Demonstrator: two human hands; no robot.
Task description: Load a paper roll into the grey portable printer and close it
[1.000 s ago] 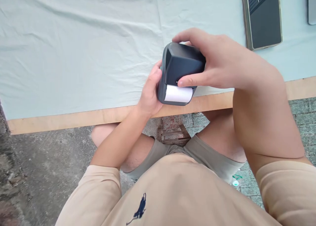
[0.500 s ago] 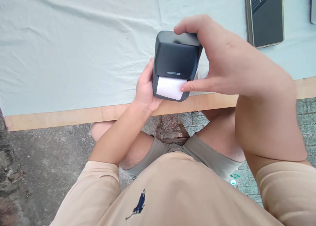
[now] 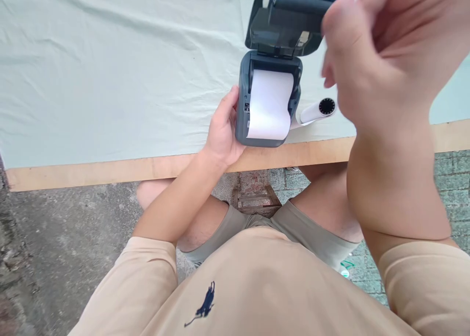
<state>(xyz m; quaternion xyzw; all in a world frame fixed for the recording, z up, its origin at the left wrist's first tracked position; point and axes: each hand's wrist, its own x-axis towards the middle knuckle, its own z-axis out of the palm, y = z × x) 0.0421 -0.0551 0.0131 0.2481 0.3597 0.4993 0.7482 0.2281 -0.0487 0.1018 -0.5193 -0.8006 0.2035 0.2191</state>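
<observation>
My left hand (image 3: 224, 130) is wrapped round the lower left side of a dark grey label printer (image 3: 244, 125), holding it tilted above the table's near edge. The printer's lid (image 3: 290, 25) stands swung up on its hinge, showing a black roller and a white gear inside. A white label roll (image 3: 271, 103) sits in the body, its loose end hanging over the front lip. At the right edge of the lid, my right hand (image 3: 370, 57) has its thumb over the inner side, with fingertips partly hidden behind; the hand is somewhat blurred.
A white cylinder with a black dotted end (image 3: 317, 110) lies on the pale cloth (image 3: 128, 81) just right of the printer. The table's wooden edge (image 3: 165, 168) runs in front of my knees. A small wooden stool (image 3: 259, 201) shows between my legs.
The printer's lid has gone from closed to raised, uncovering the label roll. My right hand has moved up and right with it, while my left hand keeps its hold.
</observation>
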